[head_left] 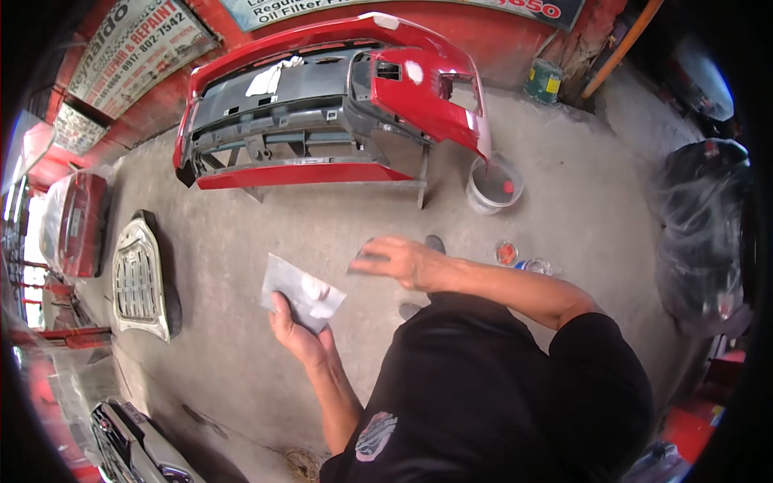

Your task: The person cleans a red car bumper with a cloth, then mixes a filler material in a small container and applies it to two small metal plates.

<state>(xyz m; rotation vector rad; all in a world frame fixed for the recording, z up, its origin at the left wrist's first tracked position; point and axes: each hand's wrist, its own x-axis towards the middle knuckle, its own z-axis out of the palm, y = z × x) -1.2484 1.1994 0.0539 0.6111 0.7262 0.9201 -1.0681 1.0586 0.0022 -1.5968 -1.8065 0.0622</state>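
Note:
My left hand (299,332) grips a flat, pale grey sheet (282,276) by its near edge, thumb on top. On the sheet sits a smear of white paste (316,288), which looks like body filler. To the right of the sheet, my right hand (407,262) is held with its fingers together, apart from the paste. A thin dark flat piece (358,259) shows at its fingertips; blur hides its exact kind. Beyond both hands, a red car bumper (322,173) rests on a stand, with whitish patches on its painted right side.
A white cloth (270,78) lies on the bumper. Near its right end stands a bucket (475,197). An open tin (506,253) with orange-red contents and another small container (535,266) are on the floor. A grille panel (138,278) lies left; plastic-wrapped items (704,237) stand right.

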